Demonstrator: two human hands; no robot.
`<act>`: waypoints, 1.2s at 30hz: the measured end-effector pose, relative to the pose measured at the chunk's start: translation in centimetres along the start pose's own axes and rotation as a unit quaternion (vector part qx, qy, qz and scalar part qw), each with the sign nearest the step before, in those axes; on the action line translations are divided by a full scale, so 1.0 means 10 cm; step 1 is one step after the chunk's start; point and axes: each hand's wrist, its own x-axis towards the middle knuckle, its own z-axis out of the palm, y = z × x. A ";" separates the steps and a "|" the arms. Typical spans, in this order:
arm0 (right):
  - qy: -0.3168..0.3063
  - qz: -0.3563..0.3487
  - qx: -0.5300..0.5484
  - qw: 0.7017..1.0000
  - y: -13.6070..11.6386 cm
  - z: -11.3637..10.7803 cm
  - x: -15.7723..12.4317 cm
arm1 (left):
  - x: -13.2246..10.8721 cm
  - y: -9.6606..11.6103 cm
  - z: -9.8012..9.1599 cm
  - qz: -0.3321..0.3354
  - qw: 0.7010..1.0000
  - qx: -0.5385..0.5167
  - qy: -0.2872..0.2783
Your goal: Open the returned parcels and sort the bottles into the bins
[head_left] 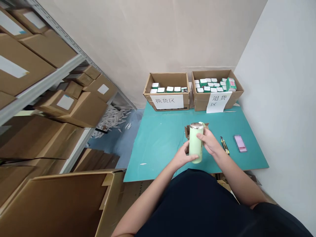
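Note:
A pale green cylindrical bottle (196, 146) with a shiny metal cap stands nearly upright in the middle of the teal work mat (158, 148). My left hand (184, 156) grips its lower part from the near side. My right hand (209, 141) holds its upper right side. Behind the bottle, a piece of brown cardboard (187, 132) sticks out, partly hidden. A yellow-and-black utility knife (224, 145) lies just right of my right hand, with a small pink blurred rectangular object (240, 143) farther right.
Two open cardboard boxes (166, 91) (217, 90) with paper signs in Chinese, holding several small white and green cartons, stand at the mat's far edge. Metal shelves stacked with cardboard cartons (41, 95) fill the left side. A wall (276, 98) borders the right.

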 end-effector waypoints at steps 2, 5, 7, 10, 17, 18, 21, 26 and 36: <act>0.029 -0.017 -0.010 0.999 0.00 0.03 0.00 | 0.01 -0.01 0.03 0.016 0.997 0.032 0.062; -0.042 0.028 0.020 0.999 -0.02 0.01 0.00 | -0.02 0.02 0.03 -0.040 0.995 -0.068 -0.067; -0.082 0.056 0.041 0.994 -0.02 -0.02 0.01 | -0.03 0.03 0.01 -0.077 0.975 -0.134 -0.158; -0.030 0.031 0.035 0.998 0.02 -0.03 0.04 | -0.02 -0.01 0.02 -0.047 0.993 -0.080 -0.067; -0.066 0.033 -0.017 0.997 0.02 -0.11 0.08 | -0.03 -0.01 -0.05 -0.072 0.984 -0.097 -0.130; -0.092 0.046 -0.014 0.995 0.01 -0.13 0.08 | -0.04 0.00 -0.08 -0.088 0.969 -0.131 -0.191; -0.091 0.028 -0.052 0.994 0.02 -0.17 0.07 | -0.03 -0.06 -0.11 -0.059 0.981 -0.098 -0.156; 0.018 -0.063 -0.239 0.969 0.12 -0.07 0.01 | 0.05 -0.26 -0.07 0.035 0.987 0.124 0.095; -0.113 -0.014 -0.547 0.829 -0.23 -0.06 -0.25 | -0.06 -0.38 -0.18 0.036 0.988 0.149 -0.038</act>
